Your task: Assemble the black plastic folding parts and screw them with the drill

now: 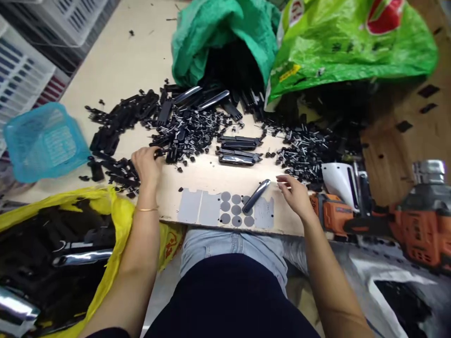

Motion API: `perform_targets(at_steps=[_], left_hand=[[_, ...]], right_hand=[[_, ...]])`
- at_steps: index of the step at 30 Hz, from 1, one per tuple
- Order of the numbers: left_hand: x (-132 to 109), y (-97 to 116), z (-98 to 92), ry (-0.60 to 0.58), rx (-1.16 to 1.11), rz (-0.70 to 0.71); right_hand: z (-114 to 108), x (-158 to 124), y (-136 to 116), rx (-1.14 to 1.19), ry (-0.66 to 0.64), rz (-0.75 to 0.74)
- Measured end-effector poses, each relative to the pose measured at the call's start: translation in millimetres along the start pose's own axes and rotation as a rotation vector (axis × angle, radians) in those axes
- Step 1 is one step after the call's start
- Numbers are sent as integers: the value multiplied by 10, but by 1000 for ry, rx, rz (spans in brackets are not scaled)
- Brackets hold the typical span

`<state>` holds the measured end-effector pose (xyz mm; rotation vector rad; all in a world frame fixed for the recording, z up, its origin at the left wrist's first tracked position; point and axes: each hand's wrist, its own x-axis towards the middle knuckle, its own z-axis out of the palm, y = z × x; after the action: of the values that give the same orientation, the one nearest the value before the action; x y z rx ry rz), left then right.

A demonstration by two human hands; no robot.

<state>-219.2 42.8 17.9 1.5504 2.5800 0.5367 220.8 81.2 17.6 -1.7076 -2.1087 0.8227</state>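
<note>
My left hand [146,165] is at the left edge of the central heap of small black parts with metal pins [192,134]. Its fingertips are closed on a small black plastic part [160,153]. To the right, my right hand [295,193] hovers near the table's front edge with its fingers apart and nothing in them. Just left of those fingers lies a chrome-faced handle-shaped piece [256,196], slanted over grey pads with round dots [237,210]. Several long black pieces [239,149] lie side by side behind it.
Behind the heaps are a green sack [225,23] and a bright green bag [352,42]. A blue basket [45,141] stands left, above a yellow bag [121,220] of parts. Orange power tools [419,225] lie right, beside another pinned-part heap [303,148].
</note>
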Motion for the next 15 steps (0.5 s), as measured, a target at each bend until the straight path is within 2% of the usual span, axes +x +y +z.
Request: perform_targets(at_steps=[3, 5, 7, 9, 12, 15], left_hand=[[-262, 183, -170, -40, 16, 101], [-492, 399, -240, -174, 50, 240], [-709, 658, -264, -387, 69, 409], [-866, 908, -260, -538, 53, 520], [-975, 1190, -201, -638, -37, 545], [-1044, 1368, 23, -700, -196, 584]], right_hand=[[67, -124, -138, -81, 28, 301], [201, -161, -346, -153, -12, 379], [358, -167, -585, -218, -37, 363], [465, -175, -778, -256, -87, 291], [470, -250, -885, -311, -150, 213], [424, -385, -802, -380, -104, 196]])
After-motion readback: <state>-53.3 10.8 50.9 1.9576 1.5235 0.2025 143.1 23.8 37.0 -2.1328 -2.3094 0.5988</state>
